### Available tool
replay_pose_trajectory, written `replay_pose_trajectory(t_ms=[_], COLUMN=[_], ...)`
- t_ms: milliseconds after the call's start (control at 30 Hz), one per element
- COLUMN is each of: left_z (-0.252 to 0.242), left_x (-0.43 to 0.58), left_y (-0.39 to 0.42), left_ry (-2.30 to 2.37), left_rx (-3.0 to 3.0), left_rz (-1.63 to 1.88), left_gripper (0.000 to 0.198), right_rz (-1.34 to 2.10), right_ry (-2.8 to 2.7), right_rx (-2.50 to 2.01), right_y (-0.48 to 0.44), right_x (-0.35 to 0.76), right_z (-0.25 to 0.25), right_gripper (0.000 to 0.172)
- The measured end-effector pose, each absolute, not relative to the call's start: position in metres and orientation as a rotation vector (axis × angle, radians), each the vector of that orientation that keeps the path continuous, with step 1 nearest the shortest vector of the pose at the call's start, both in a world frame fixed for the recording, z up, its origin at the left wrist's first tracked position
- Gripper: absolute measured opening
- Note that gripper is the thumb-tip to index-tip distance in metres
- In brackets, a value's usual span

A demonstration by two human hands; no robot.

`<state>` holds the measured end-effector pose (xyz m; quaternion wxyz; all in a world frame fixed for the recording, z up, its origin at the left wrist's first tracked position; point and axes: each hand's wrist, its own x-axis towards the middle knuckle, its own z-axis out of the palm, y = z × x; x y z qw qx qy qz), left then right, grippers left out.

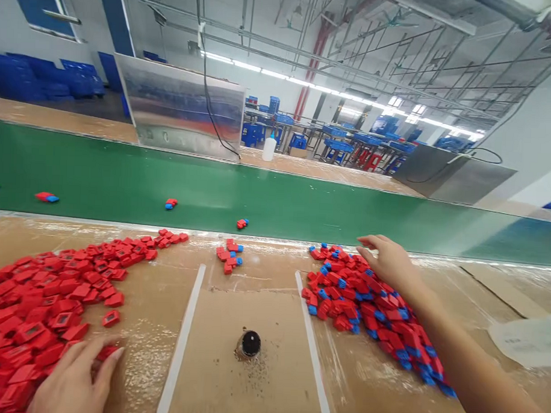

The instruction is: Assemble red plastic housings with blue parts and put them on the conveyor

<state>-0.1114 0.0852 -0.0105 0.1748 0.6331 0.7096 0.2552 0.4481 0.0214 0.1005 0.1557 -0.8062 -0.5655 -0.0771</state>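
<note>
My left hand (77,377) is at the right edge of a heap of hollow red plastic pieces (37,306). Its thumb and forefinger are closed around one red plastic piece (106,351), which the fingers partly cover. My right hand (388,261) hovers over the far side of a pile of red-and-blue plastic parts (345,287), fingers stretched and thumb apart, with nothing visible in them. Between the two heaps, a black round post (251,343) stands up from a cardboard sheet (215,379). A few red-and-blue parts (229,256) lie beyond the sheet.
A green conveyor belt (285,201) crosses beyond the table, carrying several spaced red-and-blue parts (171,203). White tape strips (180,348) flank the cardboard. Metal panels (188,113) and a white bottle (269,148) stand behind the belt. A translucent white object (526,340) lies at the right.
</note>
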Motion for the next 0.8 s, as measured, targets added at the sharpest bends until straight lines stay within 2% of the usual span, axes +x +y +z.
replay_pose_trajectory(t_ms=[133,200,267,367,467,567,800], left_z=[0.007,0.011,0.015,0.021,0.022,0.019,0.02], left_x=[-0.087,-0.077,-0.07,-0.068,-0.07,-0.069,-0.045], left_y=[0.07,0.063,0.057,0.053,0.051,0.049,0.043], left_ry=[1.791,1.682,1.593,1.48,1.41,1.344,1.225], left_rx=[1.518,1.311,1.206,1.206,1.222,1.178,1.027], left_rz=[0.912,1.038,1.062,1.02,1.013,0.992,0.967], left_gripper=[0.043,0.05,0.051,0.041,0.032,0.032,0.041], right_rz=[-0.002,0.072,0.12,0.176,0.205,0.222,0.409], right_ry=[-2.051,-2.174,-2.254,-2.31,-2.303,-2.244,-2.153], right_rx=[-2.076,-1.976,-1.901,-1.85,-1.865,-1.919,-1.887], right_y=[0.135,0.188,0.228,0.259,0.265,0.254,0.164], right_x=[0.384,0.35,0.322,0.298,0.295,0.304,0.314], right_z=[0.085,0.067,0.048,0.024,0.013,0.013,0.039], right_gripper=[0.027,0.033,0.041,0.047,0.036,0.025,0.026])
